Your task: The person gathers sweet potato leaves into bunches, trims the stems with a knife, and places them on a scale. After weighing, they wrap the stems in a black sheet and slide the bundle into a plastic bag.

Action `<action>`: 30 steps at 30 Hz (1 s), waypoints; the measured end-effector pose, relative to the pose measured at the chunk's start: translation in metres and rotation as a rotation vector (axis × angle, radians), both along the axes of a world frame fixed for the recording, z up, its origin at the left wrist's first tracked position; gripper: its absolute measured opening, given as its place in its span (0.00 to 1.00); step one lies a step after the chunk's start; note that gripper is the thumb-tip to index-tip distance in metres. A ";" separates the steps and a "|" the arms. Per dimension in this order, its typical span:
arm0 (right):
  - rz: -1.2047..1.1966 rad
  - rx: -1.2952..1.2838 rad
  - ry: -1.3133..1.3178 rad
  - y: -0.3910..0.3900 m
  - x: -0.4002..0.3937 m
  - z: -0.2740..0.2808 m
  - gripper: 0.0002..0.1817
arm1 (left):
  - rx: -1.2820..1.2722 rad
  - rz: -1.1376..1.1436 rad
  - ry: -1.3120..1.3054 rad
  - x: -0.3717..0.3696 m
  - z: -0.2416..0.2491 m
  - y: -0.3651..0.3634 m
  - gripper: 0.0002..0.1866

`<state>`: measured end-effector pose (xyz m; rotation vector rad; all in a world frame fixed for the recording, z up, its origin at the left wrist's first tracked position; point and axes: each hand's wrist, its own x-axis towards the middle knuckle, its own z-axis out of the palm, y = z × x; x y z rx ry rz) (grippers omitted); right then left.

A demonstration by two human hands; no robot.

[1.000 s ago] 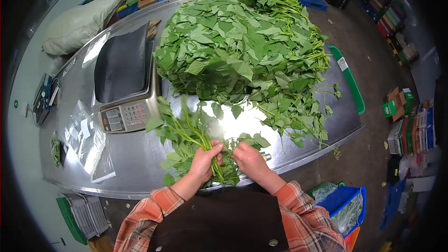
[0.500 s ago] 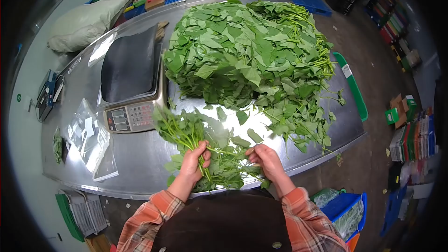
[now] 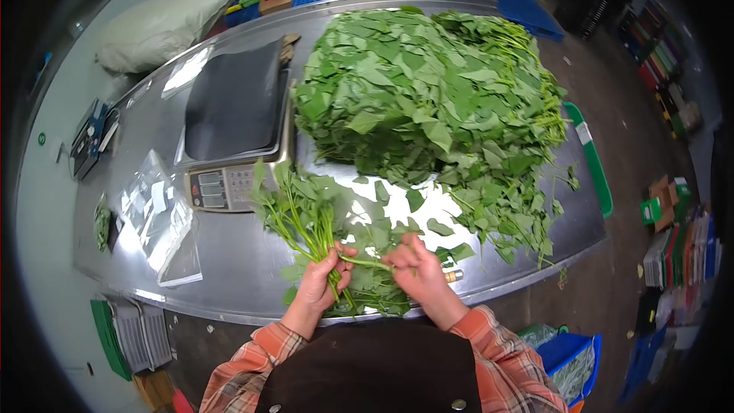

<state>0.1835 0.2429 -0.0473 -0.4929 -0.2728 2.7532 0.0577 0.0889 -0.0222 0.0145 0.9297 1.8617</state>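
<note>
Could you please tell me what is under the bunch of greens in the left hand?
Beneath the bunch in the left hand, loose leafy stems lie on the metal table. What lies directly below the bunch and the hand is covered and cannot be seen.

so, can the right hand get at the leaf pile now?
Likely yes: only loose leaves lie between the right hand and the leaf pile, though its fingers seem to hold a stem.

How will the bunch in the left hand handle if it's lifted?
The bunch is likely floppy at its leafy end but springier where slender stems gather in the left hand. It's probably light, being thin stems and leaves. Leaves might detach; loose leaves lie on the table.
</note>
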 end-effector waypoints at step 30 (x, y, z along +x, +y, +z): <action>0.290 1.663 -0.325 -0.006 -0.048 0.065 0.08 | -0.081 -0.101 0.175 -0.014 0.008 -0.013 0.10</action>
